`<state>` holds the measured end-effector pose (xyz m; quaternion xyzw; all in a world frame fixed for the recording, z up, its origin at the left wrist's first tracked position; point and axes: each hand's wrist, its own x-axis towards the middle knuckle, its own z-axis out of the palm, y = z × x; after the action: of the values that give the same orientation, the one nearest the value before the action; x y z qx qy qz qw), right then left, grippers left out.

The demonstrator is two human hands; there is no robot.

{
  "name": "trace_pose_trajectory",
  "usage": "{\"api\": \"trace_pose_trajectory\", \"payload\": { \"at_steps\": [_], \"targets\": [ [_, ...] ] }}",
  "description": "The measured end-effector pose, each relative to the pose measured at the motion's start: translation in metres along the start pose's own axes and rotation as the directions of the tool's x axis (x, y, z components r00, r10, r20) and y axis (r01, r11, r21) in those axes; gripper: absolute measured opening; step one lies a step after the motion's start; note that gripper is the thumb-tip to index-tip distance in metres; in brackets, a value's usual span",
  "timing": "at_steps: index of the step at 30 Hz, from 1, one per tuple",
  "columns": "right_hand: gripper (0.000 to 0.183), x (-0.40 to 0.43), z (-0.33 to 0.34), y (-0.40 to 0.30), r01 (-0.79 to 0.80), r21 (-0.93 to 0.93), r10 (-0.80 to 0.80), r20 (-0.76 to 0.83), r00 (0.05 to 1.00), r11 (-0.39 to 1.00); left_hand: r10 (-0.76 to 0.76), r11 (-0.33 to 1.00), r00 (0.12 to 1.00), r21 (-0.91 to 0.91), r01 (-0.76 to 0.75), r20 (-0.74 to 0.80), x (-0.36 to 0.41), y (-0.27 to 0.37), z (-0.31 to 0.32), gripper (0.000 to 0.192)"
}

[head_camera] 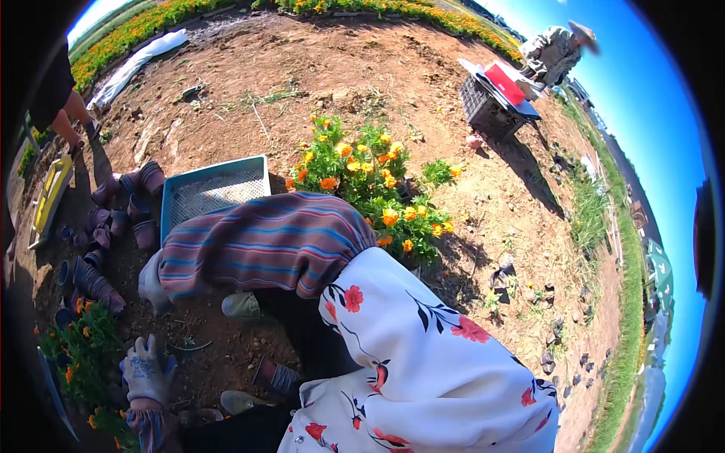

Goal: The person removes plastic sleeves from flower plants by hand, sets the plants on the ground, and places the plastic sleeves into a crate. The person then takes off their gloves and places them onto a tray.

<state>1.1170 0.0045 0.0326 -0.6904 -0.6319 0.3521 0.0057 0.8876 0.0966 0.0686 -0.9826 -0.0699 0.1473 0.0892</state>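
My left hand (146,371), in a light work glove with printing on it, has its fingers apart over the soil. It is beside flowering marigold plants (85,348), and nothing shows in its grasp. Above it in the picture, my right hand (152,283) wears a similar glove and hangs low next to a stack of nested plastic pots (96,283). Its fingers are blurred and partly hidden by the striped sleeve (266,243), so any hold is unclear. More loose pots (136,206) lie beyond. A shallow blue mesh tray (215,170) rests behind my right forearm.
Orange marigolds (362,170) grow in a clump past my right elbow. A pot stack (280,378) lies by my shoes (241,306). Another person's legs (71,122) stand near a yellow-and-white object (51,201). A person in a hat (552,54) is behind a dark crate (490,107).
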Motion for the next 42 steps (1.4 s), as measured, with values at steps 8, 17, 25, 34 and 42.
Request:
{"api": "trace_pose_trajectory", "payload": {
  "at_steps": [8, 17, 25, 34, 42],
  "targets": [
    [0.048, -0.052, 0.023, -0.019, 0.015, 0.098, 0.005, -0.2, 0.98, 0.995, 0.009, 0.999, 0.98, 0.049, -0.019, 0.198, -0.005, 0.016, -0.036, 0.055],
    [0.048, -0.053, 0.016, -0.058, 0.137, 0.107, -0.095, -0.328, 0.94, 0.985, 0.184, 0.982, 0.982, 0.048, -0.182, -0.044, -0.025, 0.014, -0.012, 0.056],
    [0.049, -0.055, -0.009, -0.097, 0.271, 0.028, -0.24, -0.387, 0.89, 0.962, 0.007, 0.517, 0.985, -0.843, -0.151, -0.172, -0.017, 0.021, -0.005, 0.047],
    [0.046, -0.047, -0.025, -0.119, 0.358, 0.222, -0.123, -0.673, 0.729, 0.907, -0.444, 0.089, 0.84, -0.948, -0.306, -0.313, -0.006, 0.016, -0.04, 0.019],
    [0.054, -0.036, -0.028, -0.129, 0.217, 0.423, 0.099, -0.609, 0.787, 0.88, -0.25, -0.712, 0.951, -0.631, -0.307, -0.181, 0.004, -0.026, 0.002, 0.04]
  ]
}}
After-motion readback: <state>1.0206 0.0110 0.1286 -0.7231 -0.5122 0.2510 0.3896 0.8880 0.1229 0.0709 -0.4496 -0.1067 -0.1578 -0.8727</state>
